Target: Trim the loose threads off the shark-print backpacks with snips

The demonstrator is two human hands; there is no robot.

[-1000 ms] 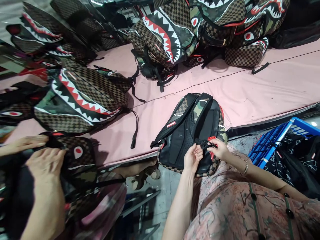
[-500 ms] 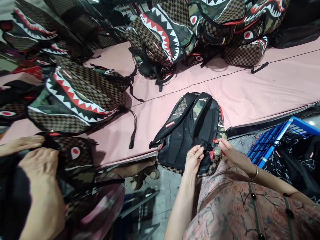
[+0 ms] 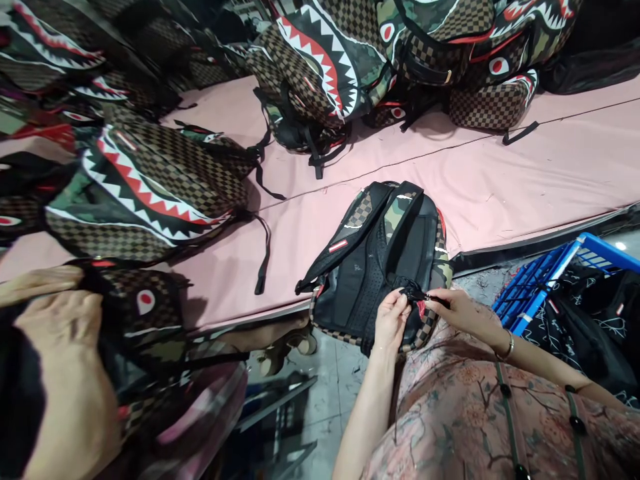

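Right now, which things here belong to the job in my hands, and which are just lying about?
In the job:
Checkered backpack, straps facing up
Black strap on it, pinched by your left hand
Slim black piece in your right hand; unclear what

Lying about:
Shark-mouth backpack, left on the pink table cover
Black bags in the blue crate
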